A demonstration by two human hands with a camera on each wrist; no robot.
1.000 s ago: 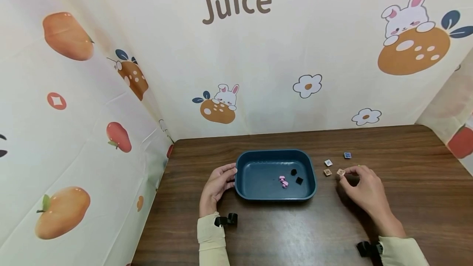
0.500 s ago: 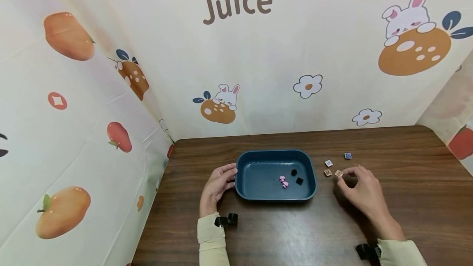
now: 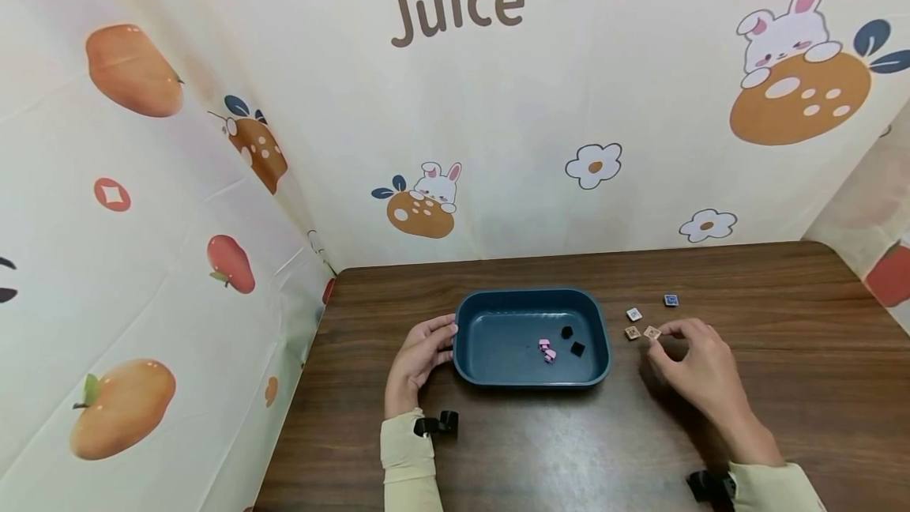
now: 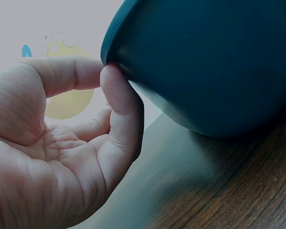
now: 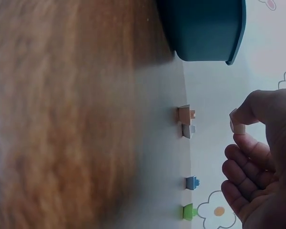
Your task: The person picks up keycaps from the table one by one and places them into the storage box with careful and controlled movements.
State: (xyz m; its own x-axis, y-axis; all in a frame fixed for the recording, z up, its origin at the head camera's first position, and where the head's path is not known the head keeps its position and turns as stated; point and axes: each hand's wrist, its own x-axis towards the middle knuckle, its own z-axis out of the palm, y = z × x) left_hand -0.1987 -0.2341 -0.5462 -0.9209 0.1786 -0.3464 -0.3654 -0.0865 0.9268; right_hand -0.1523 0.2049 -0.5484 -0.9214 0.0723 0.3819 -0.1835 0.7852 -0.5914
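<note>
My left hand (image 3: 423,350) pinches the left rim of a dark teal rectangular tray (image 3: 490,378) between thumb and fingers; the left wrist view shows the fingertips at that rim. Between thumb and index finger of my right hand (image 3: 700,366) is a small beige square block (image 3: 652,333), held above the table in the right wrist view. Right beside it lies a tan block (image 3: 632,333), with a white block (image 3: 634,314) just behind. A blue block (image 3: 671,300) sits farther back. The right wrist view also shows a green block (image 5: 188,212), hidden in the head view.
Inside the tray lie small pink pieces (image 3: 546,350) and two black pieces (image 3: 578,348), all in its right half. The brown wooden table (image 3: 526,449) meets a printed curtain (image 3: 512,204) at the back and sides.
My right hand has moved slightly left with the beige block, closer to the tan one, and is nearly still over the last half second. The left hand and tray have stayed put.
</note>
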